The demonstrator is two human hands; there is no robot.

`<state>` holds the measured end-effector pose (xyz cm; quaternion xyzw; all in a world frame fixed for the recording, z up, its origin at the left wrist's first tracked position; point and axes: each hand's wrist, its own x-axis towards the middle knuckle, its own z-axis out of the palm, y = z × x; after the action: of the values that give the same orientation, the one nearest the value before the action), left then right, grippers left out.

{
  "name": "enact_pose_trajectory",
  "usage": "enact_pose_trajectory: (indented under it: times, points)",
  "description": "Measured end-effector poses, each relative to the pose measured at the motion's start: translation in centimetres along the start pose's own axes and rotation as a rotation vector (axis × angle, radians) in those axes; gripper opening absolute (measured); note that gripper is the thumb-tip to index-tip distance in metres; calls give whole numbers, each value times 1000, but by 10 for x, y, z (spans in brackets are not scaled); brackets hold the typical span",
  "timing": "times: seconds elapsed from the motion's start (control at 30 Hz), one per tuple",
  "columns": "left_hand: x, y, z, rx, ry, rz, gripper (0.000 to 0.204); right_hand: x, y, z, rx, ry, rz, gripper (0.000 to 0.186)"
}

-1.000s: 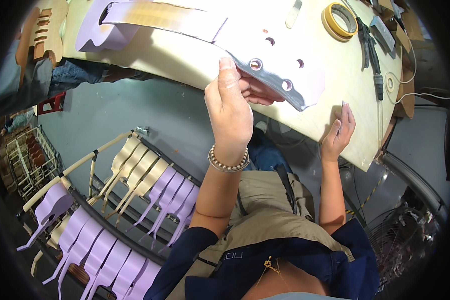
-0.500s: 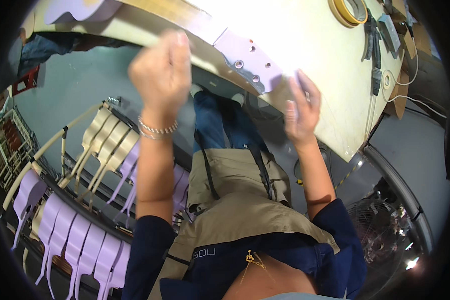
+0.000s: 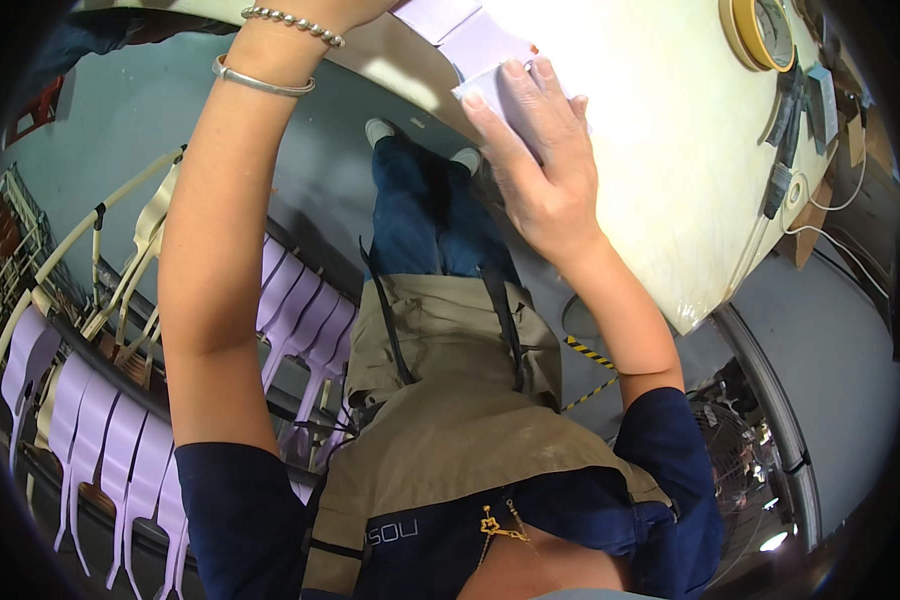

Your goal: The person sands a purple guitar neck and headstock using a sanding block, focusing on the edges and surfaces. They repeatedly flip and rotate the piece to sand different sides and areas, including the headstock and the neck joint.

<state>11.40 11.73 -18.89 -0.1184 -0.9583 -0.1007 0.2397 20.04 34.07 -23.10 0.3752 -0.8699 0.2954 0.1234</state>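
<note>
A pale purple ukulele-like headstock lies at the table's near edge, and a small part of the neck end shows beside it. Over the headstock rests my right hand, fingers stretched and a little apart, pressing a pale thin sheet against it. What the sheet is made of I cannot make out, and it hides most of the headstock's holes. At the top edge, only the wrist side of my left hand shows, near the neck. Its fingers are out of the picture.
Yellow tape rolls and a dark-handled tool lie on the white table at the right. Racks at the left hold several purple instrument necks. A fan stands at lower right, beside black-and-yellow floor tape.
My left hand has moved up, partly out of the picture. My right hand has come left and up onto the headstock. The view has shifted a little, and the instrument sits higher.
</note>
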Motion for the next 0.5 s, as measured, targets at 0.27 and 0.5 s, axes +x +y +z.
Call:
enact_pose_trajectory:
  times: [0.27,0.5]
  points:
    - [-1,-5,8,41,22,13,38,1,-2,4,-41,44,21,35]
    - [-1,-1,7,-21,52,-3,38,4,-2,9,-248,56,-34,28]
